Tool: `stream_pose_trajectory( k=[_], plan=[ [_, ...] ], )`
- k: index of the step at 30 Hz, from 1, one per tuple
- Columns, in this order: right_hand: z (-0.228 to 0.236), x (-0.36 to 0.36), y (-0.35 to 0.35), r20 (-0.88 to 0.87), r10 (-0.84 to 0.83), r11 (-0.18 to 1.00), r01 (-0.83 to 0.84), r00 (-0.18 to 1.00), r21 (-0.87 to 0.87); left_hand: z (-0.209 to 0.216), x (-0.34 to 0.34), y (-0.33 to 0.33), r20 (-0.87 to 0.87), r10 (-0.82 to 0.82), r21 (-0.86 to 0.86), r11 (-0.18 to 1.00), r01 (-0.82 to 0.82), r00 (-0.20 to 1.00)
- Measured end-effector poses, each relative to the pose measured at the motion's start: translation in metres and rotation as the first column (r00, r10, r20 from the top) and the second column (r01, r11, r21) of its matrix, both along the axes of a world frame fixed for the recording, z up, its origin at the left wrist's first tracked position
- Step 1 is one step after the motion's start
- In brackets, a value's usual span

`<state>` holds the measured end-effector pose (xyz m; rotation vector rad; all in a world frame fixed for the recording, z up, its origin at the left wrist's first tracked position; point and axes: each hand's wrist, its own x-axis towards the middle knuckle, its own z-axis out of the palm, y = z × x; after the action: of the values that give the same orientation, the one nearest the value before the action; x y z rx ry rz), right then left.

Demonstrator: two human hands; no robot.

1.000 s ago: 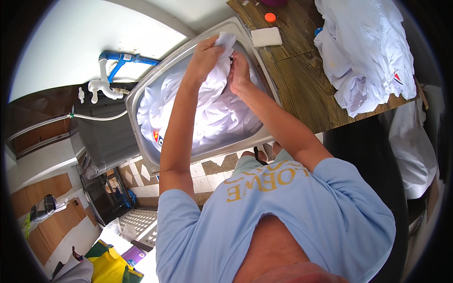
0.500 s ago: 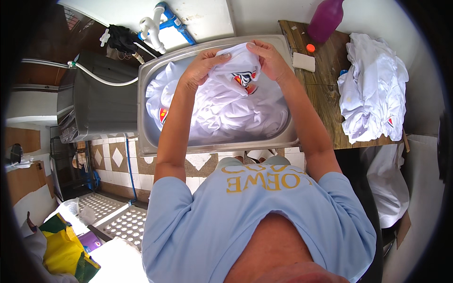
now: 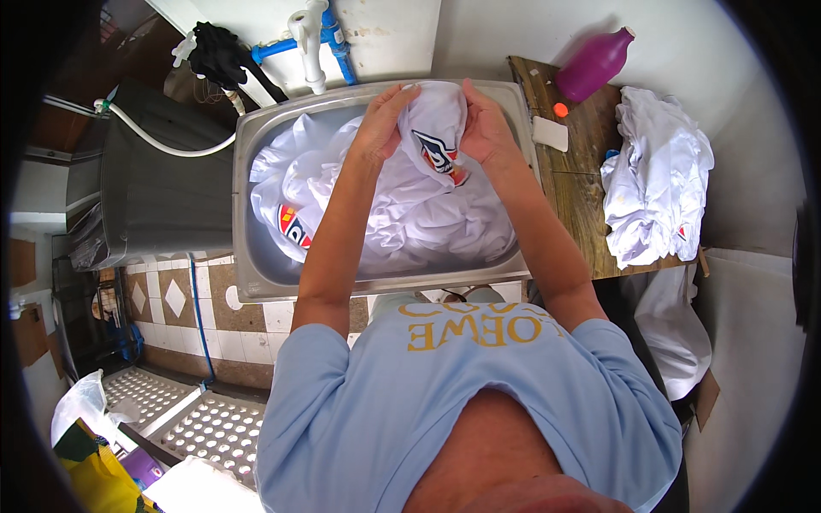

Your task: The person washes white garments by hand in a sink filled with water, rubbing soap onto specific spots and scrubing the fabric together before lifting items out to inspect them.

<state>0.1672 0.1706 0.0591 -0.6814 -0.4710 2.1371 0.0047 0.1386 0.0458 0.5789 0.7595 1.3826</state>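
Note:
Over the far side of a metal sink (image 3: 245, 256), both hands hold up part of a white garment (image 3: 434, 115). My left hand (image 3: 382, 128) grips its left edge, with the fingers curled behind the cloth. My right hand (image 3: 487, 130) grips the opposite edge, thumb toward the top. A dark, red and orange printed emblem faces up on the cloth between them. Below, a heap of wet white clothes (image 3: 428, 231) fills the sink in water; another similar emblem shows at its left. Where the held garment ends in the heap, I cannot tell.
Right of the sink, a wooden counter (image 3: 569, 209) bears a purple bottle (image 3: 594, 67), an orange cap (image 3: 560, 110), a whitish bar (image 3: 550, 133) and piled white clothes (image 3: 654, 179). A white faucet (image 3: 308, 43) on blue pipe stands behind. A hose (image 3: 162, 150) runs at left.
The held part of the garment has been turned and drawn out narrower, so its emblem shows more fully. My hands keep their grip. The whole view has shifted slightly.

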Motion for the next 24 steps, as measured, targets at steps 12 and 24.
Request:
stream_pose_trajectory(
  k=[12, 24],
  plan=[
    [-0.104, -0.002, 0.027, -0.26, 0.155, 0.987, -0.16, 0.953, 0.0, -0.064, 0.101, 0.032, -0.782, 0.615, 0.599, 0.786, 0.151, -0.103],
    [-0.075, -0.003, 0.008, -0.127, 0.135, 0.982, -0.149, 0.983, -0.114, -0.053, 0.061, 0.038, -0.833, 0.553, 0.543, 0.82, -0.178, 0.004]
  ],
)
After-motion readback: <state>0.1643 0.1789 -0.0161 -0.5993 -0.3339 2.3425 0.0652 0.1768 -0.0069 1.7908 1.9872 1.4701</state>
